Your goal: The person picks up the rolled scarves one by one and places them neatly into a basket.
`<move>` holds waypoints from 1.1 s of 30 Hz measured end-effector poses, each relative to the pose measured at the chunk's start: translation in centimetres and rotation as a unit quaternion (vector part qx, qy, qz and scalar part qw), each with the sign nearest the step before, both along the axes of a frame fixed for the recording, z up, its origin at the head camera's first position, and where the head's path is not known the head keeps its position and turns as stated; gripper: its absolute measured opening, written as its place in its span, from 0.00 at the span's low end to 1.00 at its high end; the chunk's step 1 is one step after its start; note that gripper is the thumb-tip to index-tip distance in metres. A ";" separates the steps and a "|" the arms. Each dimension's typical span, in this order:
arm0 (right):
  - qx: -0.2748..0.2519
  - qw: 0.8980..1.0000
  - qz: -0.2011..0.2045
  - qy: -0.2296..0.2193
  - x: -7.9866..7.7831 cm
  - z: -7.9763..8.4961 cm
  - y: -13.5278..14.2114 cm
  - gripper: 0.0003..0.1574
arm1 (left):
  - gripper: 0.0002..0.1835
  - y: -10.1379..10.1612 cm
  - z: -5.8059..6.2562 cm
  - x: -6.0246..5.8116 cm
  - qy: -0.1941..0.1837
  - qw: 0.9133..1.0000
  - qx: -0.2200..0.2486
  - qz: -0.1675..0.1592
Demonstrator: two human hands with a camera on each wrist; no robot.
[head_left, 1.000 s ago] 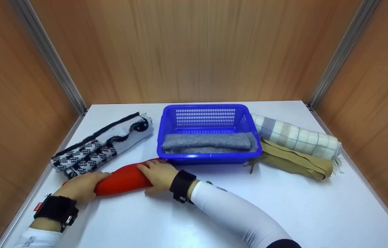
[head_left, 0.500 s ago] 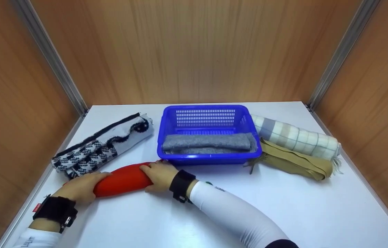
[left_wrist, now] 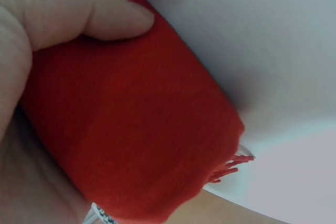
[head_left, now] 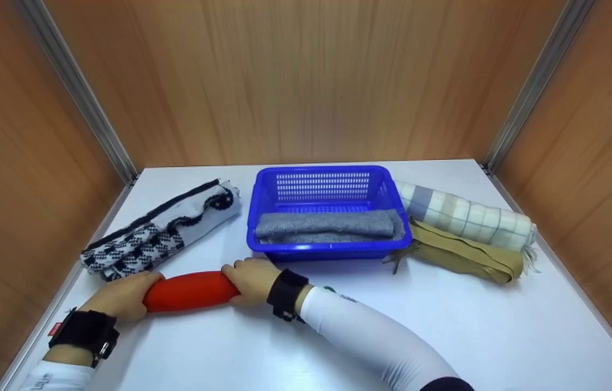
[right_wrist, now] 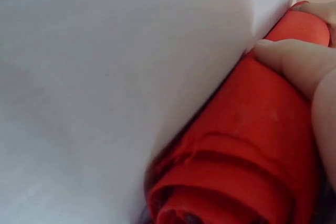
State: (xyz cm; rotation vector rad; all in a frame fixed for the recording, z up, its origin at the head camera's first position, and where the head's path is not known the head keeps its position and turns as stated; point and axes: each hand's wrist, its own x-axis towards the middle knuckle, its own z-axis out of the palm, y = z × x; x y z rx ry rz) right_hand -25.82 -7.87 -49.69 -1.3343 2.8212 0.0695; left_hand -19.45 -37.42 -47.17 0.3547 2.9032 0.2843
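Note:
A red rolled-up scarf [head_left: 190, 292] lies crosswise near the front left of the white table [head_left: 306, 336]. My left hand [head_left: 124, 296] grips its left end and my right hand [head_left: 251, 281] its right part. In the left wrist view the thumb lies along the red cloth [left_wrist: 131, 124], and a short red fringe shows at the end. The spiral of the roll's end appears in the right wrist view, beyond the right thumb [right_wrist: 286, 59]. Both palms cover parts of the scarf.
Just behind my right hand stands a blue plastic basket [head_left: 329, 247] holding a folded grey cloth [head_left: 327, 224]. A black-and-white patterned roll [head_left: 164, 231] lies to the left. On the right are an olive fringed scarf [head_left: 463, 252] and a cream checked roll [head_left: 468, 217]. Wooden walls [head_left: 306, 81] enclose the table.
The scarf's right end has come down toward me, away from the basket's front, so the roll lies more level. The right fingers have curled further round it; the left hand shifted slightly left.

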 end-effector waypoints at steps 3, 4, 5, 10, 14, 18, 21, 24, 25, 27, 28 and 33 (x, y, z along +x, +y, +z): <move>0.000 1.000 -0.001 -0.014 0.1 0.2 0.0 0.34 | 0.31 0.3 0.1 0.1 0.006 1.000 0.001 0.002; -0.002 1.000 -0.001 -0.017 0.2 0.3 0.1 0.33 | 0.30 0.3 0.2 0.2 0.007 1.000 0.001 0.004; -0.003 1.000 -0.001 -0.019 0.2 0.3 0.1 0.33 | 0.30 0.4 0.2 0.2 0.008 1.000 0.002 0.005; -0.010 1.000 -0.004 -0.025 0.6 0.6 0.3 0.33 | 0.29 0.7 0.5 0.2 0.006 1.000 0.003 0.004; -0.015 1.000 -0.007 -0.026 0.9 0.8 0.6 0.34 | 0.29 0.9 0.7 0.2 0.006 1.000 0.005 0.003; -0.021 1.000 0.001 -0.016 1.1 0.9 0.8 0.32 | 0.29 1.0 0.8 0.3 0.017 1.000 -0.001 0.005; -0.019 1.000 0.007 -0.009 1.2 1.1 1.0 0.31 | 0.29 1.0 0.9 0.2 0.027 1.000 -0.004 0.000; -0.010 1.000 0.009 -0.010 1.2 1.4 1.2 0.31 | 0.29 1.1 1.1 0.1 0.033 0.999 -0.003 -0.007; -0.008 1.000 0.010 -0.010 1.2 1.4 1.3 0.31 | 0.29 1.2 1.1 0.0 0.034 0.999 -0.002 -0.010; -0.007 1.000 0.013 -0.009 1.3 1.6 1.5 0.31 | 0.29 1.3 1.3 0.0 0.034 0.999 -0.001 -0.014; -0.008 1.000 0.015 -0.010 1.3 1.6 1.5 0.30 | 0.28 1.3 1.4 0.0 0.035 0.999 -0.002 -0.015; -0.013 1.000 0.018 -0.021 1.5 2.1 1.9 0.30 | 0.27 1.6 1.8 -0.1 0.045 0.999 0.001 -0.023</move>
